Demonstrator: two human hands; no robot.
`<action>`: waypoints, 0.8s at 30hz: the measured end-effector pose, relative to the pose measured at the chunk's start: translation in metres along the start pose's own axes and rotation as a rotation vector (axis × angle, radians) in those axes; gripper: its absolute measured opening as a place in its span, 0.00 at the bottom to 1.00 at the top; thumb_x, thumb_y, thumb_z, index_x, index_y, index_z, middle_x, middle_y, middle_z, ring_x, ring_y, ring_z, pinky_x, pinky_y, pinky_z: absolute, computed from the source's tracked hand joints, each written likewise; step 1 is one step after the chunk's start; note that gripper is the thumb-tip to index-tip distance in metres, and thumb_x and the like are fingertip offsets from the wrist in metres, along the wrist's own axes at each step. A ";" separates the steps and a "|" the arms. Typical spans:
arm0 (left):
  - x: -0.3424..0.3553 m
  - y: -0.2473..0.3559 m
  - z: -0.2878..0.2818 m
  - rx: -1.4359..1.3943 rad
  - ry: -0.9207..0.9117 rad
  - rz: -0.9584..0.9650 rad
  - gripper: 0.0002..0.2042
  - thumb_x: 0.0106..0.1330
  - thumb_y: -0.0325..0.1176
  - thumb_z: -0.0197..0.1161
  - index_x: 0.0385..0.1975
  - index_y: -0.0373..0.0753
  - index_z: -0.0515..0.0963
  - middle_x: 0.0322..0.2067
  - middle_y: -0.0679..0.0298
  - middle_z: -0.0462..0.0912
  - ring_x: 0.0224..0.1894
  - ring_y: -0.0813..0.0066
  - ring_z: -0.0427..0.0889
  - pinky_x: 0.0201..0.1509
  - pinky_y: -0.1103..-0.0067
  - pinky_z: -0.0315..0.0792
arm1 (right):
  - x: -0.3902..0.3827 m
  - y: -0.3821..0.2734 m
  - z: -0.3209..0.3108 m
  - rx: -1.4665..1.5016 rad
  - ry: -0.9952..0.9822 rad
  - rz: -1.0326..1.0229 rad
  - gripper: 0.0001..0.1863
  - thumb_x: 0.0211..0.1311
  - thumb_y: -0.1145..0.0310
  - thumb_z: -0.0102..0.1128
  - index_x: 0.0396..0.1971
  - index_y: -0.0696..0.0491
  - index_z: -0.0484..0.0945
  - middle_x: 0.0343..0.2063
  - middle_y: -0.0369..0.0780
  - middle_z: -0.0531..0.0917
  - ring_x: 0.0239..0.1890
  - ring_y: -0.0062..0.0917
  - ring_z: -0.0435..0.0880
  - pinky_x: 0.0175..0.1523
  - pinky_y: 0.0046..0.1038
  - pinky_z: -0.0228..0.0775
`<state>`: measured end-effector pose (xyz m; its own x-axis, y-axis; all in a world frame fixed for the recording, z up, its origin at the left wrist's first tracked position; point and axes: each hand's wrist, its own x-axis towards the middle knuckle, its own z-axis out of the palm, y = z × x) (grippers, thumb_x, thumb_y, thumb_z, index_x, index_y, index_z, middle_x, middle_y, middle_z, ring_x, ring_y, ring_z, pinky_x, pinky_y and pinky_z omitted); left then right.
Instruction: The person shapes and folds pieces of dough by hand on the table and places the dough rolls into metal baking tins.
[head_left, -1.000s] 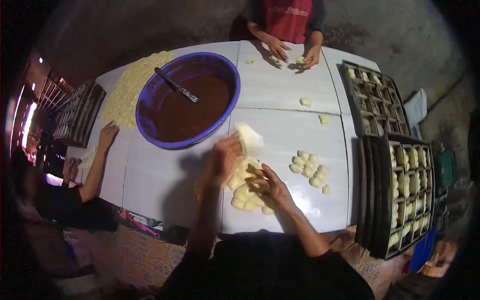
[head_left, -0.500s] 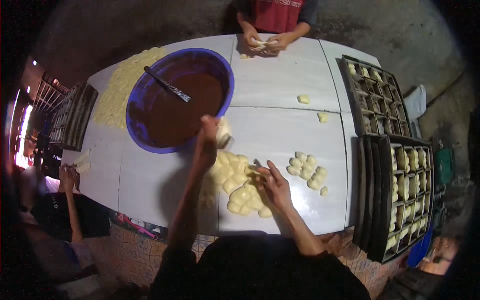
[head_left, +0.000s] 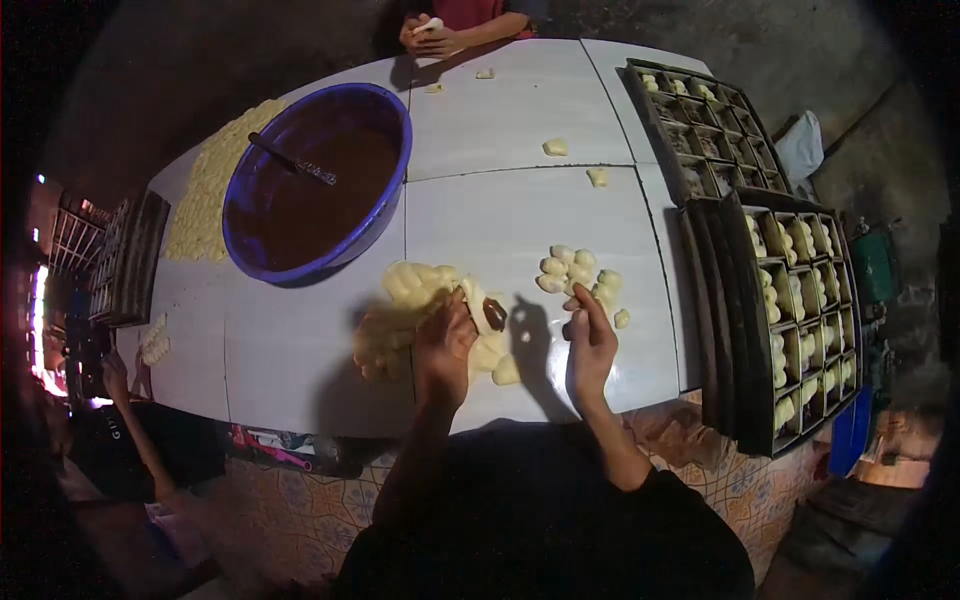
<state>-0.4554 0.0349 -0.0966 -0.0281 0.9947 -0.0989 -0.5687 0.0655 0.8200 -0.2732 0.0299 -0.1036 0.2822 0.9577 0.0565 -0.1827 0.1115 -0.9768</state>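
Observation:
My left hand (head_left: 445, 350) is closed on a flattened piece of pale dough (head_left: 474, 295), which carries a glossy brown dab of filling (head_left: 495, 314). Beneath and around that hand, a cluster of smooth dough balls (head_left: 415, 283) lies on the white table. My right hand (head_left: 593, 350) is raised to the right, thumb and fingers apart, with nothing visible in it; a dark smear shows near the thumb. Just beyond its fingertips sits a group of small rounded dough pieces (head_left: 570, 268). The blue basin (head_left: 385, 225) of brown filling, with a dark-handled utensil (head_left: 290, 160) leaning in it, stands at the left.
Metal trays divided into compartments (head_left: 735, 330) line the right edge, some cells holding dough. Many dough pieces (head_left: 215, 185) spread behind the basin. A few bits (head_left: 556, 147) dot the far tabletop (head_left: 500, 130). Co-workers' hands handle dough at the far edge (head_left: 435, 40) and far left.
My left hand has come from beside the basin to above the dough balls, with brown filling now on its dough piece. My right hand has shifted right, away from the balls.

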 end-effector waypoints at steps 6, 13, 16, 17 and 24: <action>-0.023 -0.026 0.038 -0.229 -0.041 -0.274 0.29 0.71 0.50 0.47 0.60 0.30 0.61 0.57 0.48 0.67 0.58 0.54 0.71 0.60 0.60 0.69 | -0.016 0.027 -0.028 0.132 -0.187 0.540 0.20 0.68 0.59 0.56 0.49 0.60 0.77 0.23 0.33 0.78 0.28 0.14 0.74 0.36 0.16 0.66; -0.037 -0.032 0.055 0.468 -0.064 -0.234 0.15 0.68 0.26 0.53 0.53 0.29 0.70 0.47 0.56 0.76 0.49 0.71 0.76 0.52 0.77 0.74 | -0.028 0.003 -0.045 -0.676 -0.470 -0.374 0.21 0.57 0.75 0.59 0.52 0.58 0.75 0.45 0.45 0.74 0.49 0.37 0.70 0.54 0.32 0.65; -0.039 -0.035 0.053 0.770 -0.162 -0.085 0.12 0.66 0.22 0.56 0.48 0.28 0.73 0.42 0.58 0.76 0.43 0.73 0.78 0.49 0.78 0.75 | -0.016 0.003 -0.058 -0.575 -0.516 -0.512 0.14 0.55 0.79 0.60 0.44 0.60 0.77 0.43 0.45 0.75 0.42 0.35 0.75 0.47 0.31 0.71; -0.041 -0.036 0.052 0.839 -0.205 -0.028 0.10 0.65 0.21 0.57 0.45 0.27 0.75 0.39 0.58 0.76 0.41 0.73 0.79 0.47 0.77 0.76 | -0.014 0.003 -0.060 -0.455 -0.479 -0.412 0.10 0.55 0.80 0.60 0.39 0.60 0.78 0.42 0.44 0.75 0.38 0.30 0.77 0.41 0.28 0.72; -0.030 -0.060 0.038 0.698 -0.246 -0.134 0.06 0.65 0.23 0.60 0.37 0.25 0.75 0.36 0.59 0.77 0.38 0.75 0.80 0.42 0.80 0.80 | -0.012 -0.008 -0.052 -0.403 -0.374 -0.472 0.10 0.59 0.76 0.59 0.41 0.59 0.81 0.37 0.42 0.80 0.36 0.27 0.82 0.42 0.24 0.73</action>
<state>-0.3892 0.0044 -0.1218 0.2354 0.9585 -0.1610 0.1015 0.1405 0.9849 -0.2259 0.0038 -0.1075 -0.1090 0.8662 0.4878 0.2609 0.4984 -0.8268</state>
